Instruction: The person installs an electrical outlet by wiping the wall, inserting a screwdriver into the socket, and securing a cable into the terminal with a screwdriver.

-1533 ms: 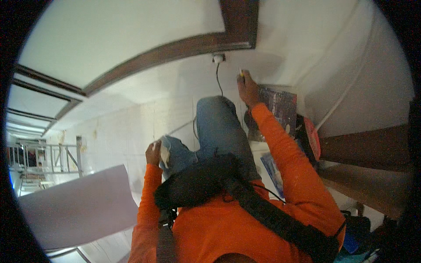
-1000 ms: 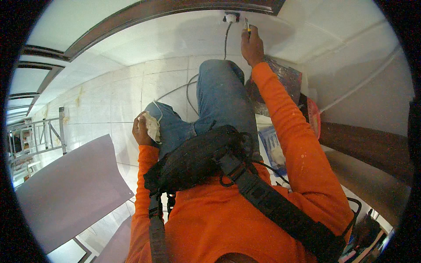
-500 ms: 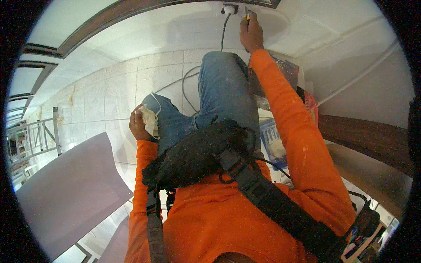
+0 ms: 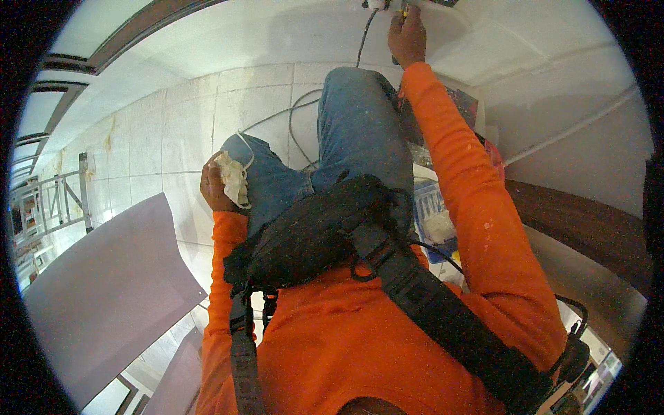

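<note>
1. Yellow marks the slim tool [image 4: 404, 12] between twelve and one o'clock, just beside the white plug [image 4: 375, 4]. Its tip is too small to identify.
2. Right hand [image 4: 409, 38]: closed around the slim tool, which projects beyond the fingers toward twelve o'clock. The tool is probably light and stiff; its handle, behind the projecting end, would be the sound place to hold.
3. Left hand [image 4: 213, 187]: between nine and ten o'clock, fingers curled on a crumpled cream cloth [image 4: 234, 181] beside the left knee. The cloth should be soft, light and hard to damage, best gathered by its bunched middle.
4. Grey cord [image 4: 366, 38]: thin, round and apparently flexible, hanging from the plug toward six o'clock.
5. Blue jeans [image 4: 360, 114]: woven and faded, covering both bent legs above pale, square-jointed floor tiles [image 4: 190, 145].
6. Blue tray [image 4: 429, 199]: ribbed, plastic-looking, near three o'clock, partly covered by the orange sleeve [image 4: 477, 200].
7. Lilac sheet [image 4: 114, 290]: broad, smooth, gently curved at one edge, toward eight o'clock; whether it is board or paper cannot be told.
</note>
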{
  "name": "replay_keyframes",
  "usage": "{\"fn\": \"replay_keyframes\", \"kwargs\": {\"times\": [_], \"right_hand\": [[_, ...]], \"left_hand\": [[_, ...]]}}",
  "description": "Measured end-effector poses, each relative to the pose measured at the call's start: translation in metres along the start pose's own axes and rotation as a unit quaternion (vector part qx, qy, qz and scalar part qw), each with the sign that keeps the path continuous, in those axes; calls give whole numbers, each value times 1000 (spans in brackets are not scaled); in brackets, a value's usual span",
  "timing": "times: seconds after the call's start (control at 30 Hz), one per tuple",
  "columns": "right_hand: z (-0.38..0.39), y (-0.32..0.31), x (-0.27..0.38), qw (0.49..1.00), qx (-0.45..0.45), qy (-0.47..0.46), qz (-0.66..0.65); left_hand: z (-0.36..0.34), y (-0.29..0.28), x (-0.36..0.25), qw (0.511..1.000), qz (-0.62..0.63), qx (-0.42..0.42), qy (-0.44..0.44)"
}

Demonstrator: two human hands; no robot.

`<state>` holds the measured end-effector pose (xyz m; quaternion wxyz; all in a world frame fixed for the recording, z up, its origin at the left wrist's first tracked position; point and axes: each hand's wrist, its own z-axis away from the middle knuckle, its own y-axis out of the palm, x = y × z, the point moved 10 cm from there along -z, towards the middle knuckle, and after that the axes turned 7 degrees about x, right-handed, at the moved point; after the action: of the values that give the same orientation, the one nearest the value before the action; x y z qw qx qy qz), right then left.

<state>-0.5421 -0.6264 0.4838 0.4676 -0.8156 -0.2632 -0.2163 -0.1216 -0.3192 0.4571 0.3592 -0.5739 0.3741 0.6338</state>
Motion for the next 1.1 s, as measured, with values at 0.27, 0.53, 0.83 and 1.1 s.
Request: {"fn": "replay_keyframes", "kwargs": {"times": [0.27,0.53,0.83,1.1], "right_hand": [[0,-25,33,997,23,24,-67],[-1,-25,40,999,24,15,-17],[-1,-8,33,998,-35,-54,6],[5,-14,49,985,-99,-134,51]], "left_hand": [[-8,-14,14,1000,-10,18,-8],[-11,-20,18,1000,-30,6,6],[-3,-15,17,999,20,-3,-29],[4,-8,3,1000,14,-25,1]]}}
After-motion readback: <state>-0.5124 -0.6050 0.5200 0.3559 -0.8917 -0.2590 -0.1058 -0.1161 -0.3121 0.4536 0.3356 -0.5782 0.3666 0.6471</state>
